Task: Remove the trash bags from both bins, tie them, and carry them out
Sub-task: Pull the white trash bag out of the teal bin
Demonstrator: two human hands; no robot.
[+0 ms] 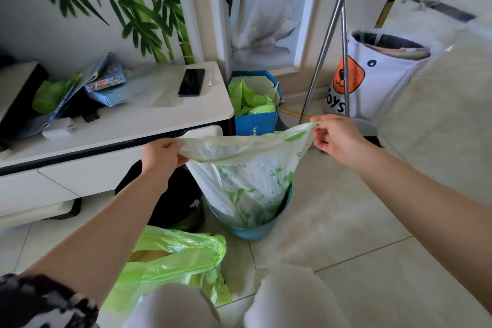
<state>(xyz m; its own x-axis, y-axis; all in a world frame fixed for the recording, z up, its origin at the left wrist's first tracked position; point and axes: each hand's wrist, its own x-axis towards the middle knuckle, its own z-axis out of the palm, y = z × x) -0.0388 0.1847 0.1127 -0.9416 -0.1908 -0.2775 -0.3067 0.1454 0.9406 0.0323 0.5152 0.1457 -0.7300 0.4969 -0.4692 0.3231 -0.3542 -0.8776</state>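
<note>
Both hands pinch the pale bag's (247, 178) rim: left hand (159, 157), right hand (336, 136). Bag half lifted, bottom inside blue bin (255, 229). Green bag (173, 261) on floor nearside of bin, seemingly untied. Black bin (175, 202) just left. Tying and carrying out remain.

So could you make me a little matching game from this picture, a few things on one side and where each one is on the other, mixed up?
Things:
1. phone
2. green bag
3. clear printed bag
4. toy basket

Places:
A. on the floor tiles near the person's knees
B. against the wall, behind the two metal poles
C. on the white cabinet top
D. held up by both hands, its bottom still in the blue bin

Pairs: 1-C, 2-A, 3-D, 4-B. The left hand and the right hand each pinch the bag's rim.
</note>
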